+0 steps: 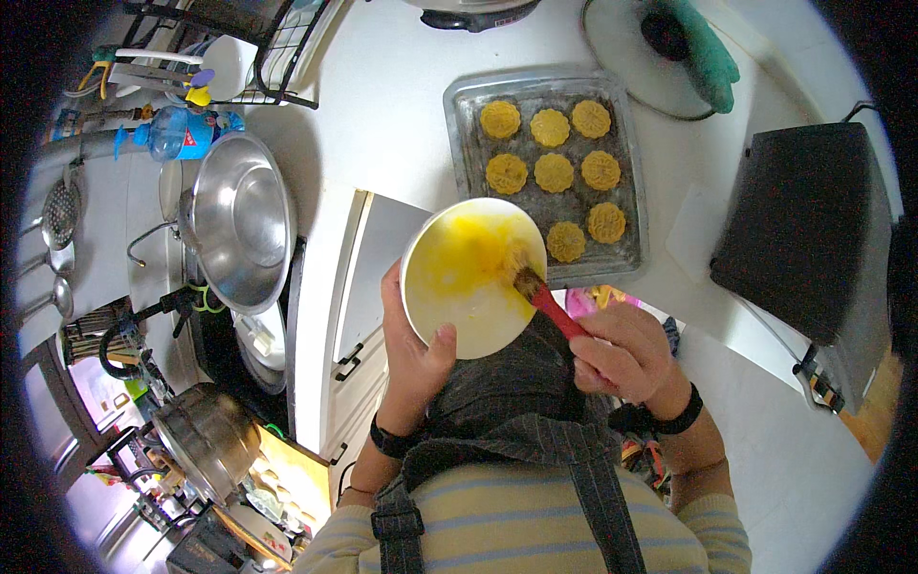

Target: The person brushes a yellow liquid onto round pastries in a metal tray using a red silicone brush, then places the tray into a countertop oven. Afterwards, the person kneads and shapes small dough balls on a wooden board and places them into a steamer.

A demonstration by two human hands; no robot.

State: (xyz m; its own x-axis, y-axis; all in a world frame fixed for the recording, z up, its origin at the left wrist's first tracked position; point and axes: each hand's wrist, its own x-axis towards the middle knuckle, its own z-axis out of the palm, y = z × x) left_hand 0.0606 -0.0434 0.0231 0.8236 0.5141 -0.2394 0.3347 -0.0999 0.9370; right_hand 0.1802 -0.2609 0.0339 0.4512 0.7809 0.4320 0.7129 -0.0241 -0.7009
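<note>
My left hand (416,351) holds a white bowl (459,316) by its rim, thumb over the near edge. Yellow liquid, looking like egg wash, coats the inside of the bowl. In my right hand (624,355) is a pastry brush (556,312) with a red handle, its bristles against the bowl's inner right side. Beyond the bowl lies a metal baking tray (635,179) on the white counter. Several round, flower-edged mooncakes (553,173) with pressed patterns sit in it in rows. The bowl hides the tray's near left corner.
A glass lid (617,50) with a green mitt (699,57) on it lies at the back right. A black boxy appliance (796,229) stands at the right. To the left are a steel basin (251,215), a blue pump bottle (176,134), a dish rack (265,57) and a large pot (208,438).
</note>
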